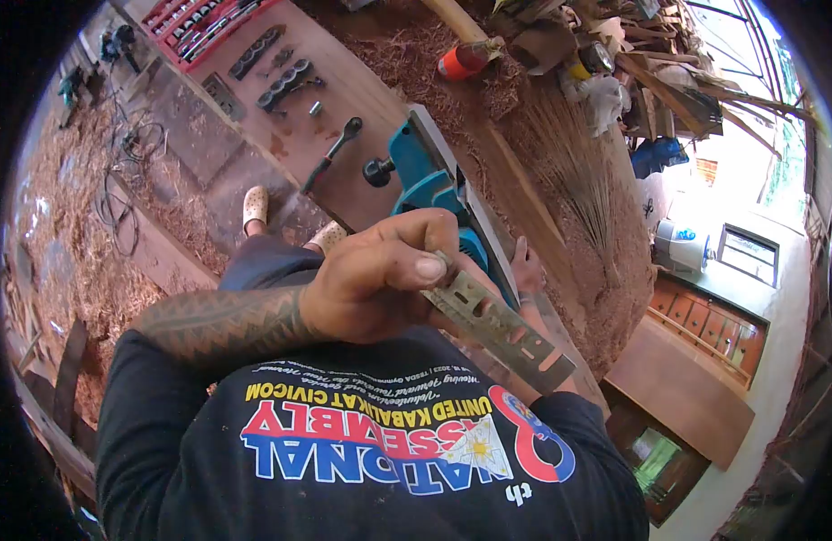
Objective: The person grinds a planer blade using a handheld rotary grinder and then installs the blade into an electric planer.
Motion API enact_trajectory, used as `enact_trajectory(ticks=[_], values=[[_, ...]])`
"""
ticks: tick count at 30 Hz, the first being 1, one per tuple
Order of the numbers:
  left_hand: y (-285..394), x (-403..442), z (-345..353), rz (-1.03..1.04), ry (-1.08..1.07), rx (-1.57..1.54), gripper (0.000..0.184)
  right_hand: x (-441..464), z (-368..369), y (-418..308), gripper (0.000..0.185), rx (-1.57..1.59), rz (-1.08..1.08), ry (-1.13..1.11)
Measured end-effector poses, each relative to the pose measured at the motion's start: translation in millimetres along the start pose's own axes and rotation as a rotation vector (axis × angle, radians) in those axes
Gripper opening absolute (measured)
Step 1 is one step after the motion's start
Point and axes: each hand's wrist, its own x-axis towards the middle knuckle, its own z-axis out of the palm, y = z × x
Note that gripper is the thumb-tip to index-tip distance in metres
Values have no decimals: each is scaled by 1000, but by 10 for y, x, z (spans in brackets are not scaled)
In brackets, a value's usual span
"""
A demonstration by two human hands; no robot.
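My left hand [380,279] pinches a worn, slotted metal plate [502,329] between thumb and bent fingers, above my dark printed shirt. The plate slants down to the right. Behind it, a teal power planer [425,171] with a black knob and a long silver base lies on the wooden bench [371,86]. My right hand [527,269] is beside the planer's base, with a finger stretched out; its other fingers are mostly hidden. A ratchet wrench [333,155] lies left of the planer.
At the bench's far end are a red socket tray [200,27], dark metal parts [285,86] and a small socket [316,108]. An orange cup [461,63] and a stick broom [583,162] are among shavings on the right. A black cord [118,194] lies at left.
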Motion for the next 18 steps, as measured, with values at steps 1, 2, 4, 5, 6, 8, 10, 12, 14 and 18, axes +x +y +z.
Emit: enact_trajectory(ticks=[1,2,4,5,6,8,10,12,14,18], values=[[-1,0,8,-3,15,-12,19,3,0,-7,80,-11,6,-1],[0,-3,23,-6,31,-24,19,2,2,-11,80,-22,12,-2],[2,-11,33,-12,46,-32,20,3,38,15,79,-28,11,19],[10,-8,31,-15,46,-26,21,8,53,25,79,-29,10,30],[17,-7,35,-20,45,-20,22,11,37,17,79,-28,10,1],[43,-16,63,-23,78,36,23,31,-11,8,79,-26,11,-53],[77,-9,89,-2,107,98,24,15,-15,-2,79,-60,2,-39],[98,-4,126,41,131,165,26,31,0,10,78,-82,-20,-30],[130,-28,252,69,75,144,26,129,78,139,78,-96,-50,-22],[280,-45,540,112,-110,171,24,-15,-33,-2,76,-55,-60,3]])
